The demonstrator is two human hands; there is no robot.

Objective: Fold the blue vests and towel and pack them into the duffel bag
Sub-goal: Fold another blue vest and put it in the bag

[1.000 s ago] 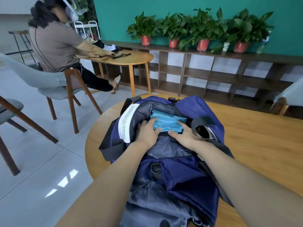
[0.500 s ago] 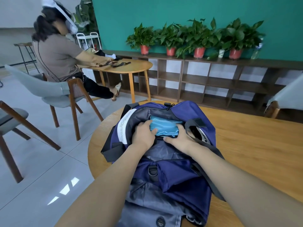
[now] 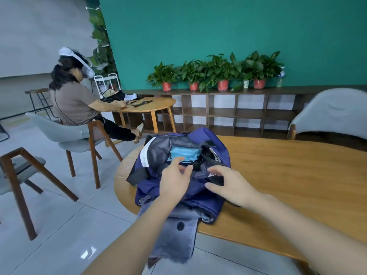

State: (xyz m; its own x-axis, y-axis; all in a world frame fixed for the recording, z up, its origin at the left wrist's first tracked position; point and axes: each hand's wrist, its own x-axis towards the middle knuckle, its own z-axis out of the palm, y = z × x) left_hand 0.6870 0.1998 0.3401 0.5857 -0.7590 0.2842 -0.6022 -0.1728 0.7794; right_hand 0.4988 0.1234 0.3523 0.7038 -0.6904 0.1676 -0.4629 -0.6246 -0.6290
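- The navy duffel bag (image 3: 200,197) lies on the near-left part of a round wooden table (image 3: 288,179), its mouth open and facing upward and away.
- A grey panel (image 3: 174,239) of the bag hangs over the table's near edge, with a dark round button on it.
- Folded light-blue cloth (image 3: 183,153) sits inside the open mouth, toward the far end of the bag; whether it is the vests or the towel cannot be told.
- A white label strip (image 3: 146,155) runs along the left lip of the opening, and a black strap (image 3: 137,175) trails off the bag's left side.
- The left hand (image 3: 174,182) hovers above the near edge of the opening, fingers loosely spread and reaching toward the blue cloth; it holds nothing, and whether a fingertip touches the cloth cannot be told.
- The right hand (image 3: 231,184) is over the right side of the bag, fingers extended and apart, thumb pointing left, gripping nothing; the picture is slightly blurred here.
- At far left, another person (image 3: 77,104) wearing a headset sits on a grey chair (image 3: 65,133) at a smaller round table (image 3: 153,106) with dark items on it.
- Along the teal wall, a low wooden shelf unit (image 3: 238,114) carries a row of potted plants (image 3: 216,73) in red pots.
- A second chair (image 3: 17,175) stands at near left on the tiled floor, and a grey chair back (image 3: 333,114) shows at far right.
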